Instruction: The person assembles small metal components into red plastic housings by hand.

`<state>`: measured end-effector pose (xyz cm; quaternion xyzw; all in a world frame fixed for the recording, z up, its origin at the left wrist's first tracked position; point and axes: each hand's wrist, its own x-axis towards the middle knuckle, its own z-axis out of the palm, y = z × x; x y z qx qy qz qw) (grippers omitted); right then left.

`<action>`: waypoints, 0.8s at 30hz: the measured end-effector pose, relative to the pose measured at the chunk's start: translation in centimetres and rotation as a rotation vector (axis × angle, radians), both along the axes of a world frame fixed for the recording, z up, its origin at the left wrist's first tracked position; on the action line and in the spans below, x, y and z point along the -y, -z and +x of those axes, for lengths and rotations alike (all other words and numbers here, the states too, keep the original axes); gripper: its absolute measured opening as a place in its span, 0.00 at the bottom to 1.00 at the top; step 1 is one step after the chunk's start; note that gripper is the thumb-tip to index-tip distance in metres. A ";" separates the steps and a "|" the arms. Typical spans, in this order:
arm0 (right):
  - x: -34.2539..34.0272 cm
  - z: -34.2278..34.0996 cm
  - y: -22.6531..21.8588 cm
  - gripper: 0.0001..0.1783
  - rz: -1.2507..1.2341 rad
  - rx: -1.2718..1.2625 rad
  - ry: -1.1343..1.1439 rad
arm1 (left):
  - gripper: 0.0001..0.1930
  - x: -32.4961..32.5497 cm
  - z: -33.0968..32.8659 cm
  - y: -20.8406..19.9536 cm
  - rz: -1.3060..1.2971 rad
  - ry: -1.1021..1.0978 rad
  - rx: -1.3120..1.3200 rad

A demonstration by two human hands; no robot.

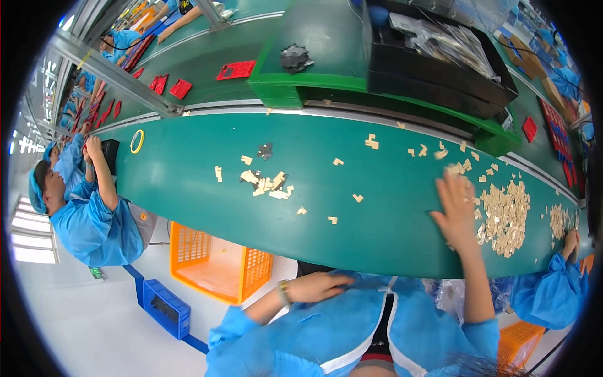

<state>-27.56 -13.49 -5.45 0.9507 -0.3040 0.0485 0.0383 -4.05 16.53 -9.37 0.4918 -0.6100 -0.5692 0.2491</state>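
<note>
Flat on the green table (301, 132), my right hand (455, 204) lies with its fingers stretched out, somewhat blurred. Its fingertips touch or cover a few small cream-coloured pieces (465, 166). Right beside it spreads a large heap of the same L-shaped and angular pieces (504, 217). My left hand (317, 287) rests in front of my body, near the table's front edge, with straight fingers and nothing visible in it. Left of the middle lies a smaller cluster of cream pieces (271, 185) mixed with dark ones; single pieces are strewn between.
A green shelf (276, 89) with a black box (433, 94) of bagged parts stands behind the table. Red parts (236, 70) lie on the farther belt. A yellow tape ring (137, 141) is at left. An orange crate (207, 283) stands below; co-workers sit on both sides.
</note>
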 end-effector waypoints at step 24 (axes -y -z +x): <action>6.4 8.7 -17.1 0.11 0.039 0.863 -0.345 | 0.13 8.1 17.9 -2.5 -0.756 -0.913 1.123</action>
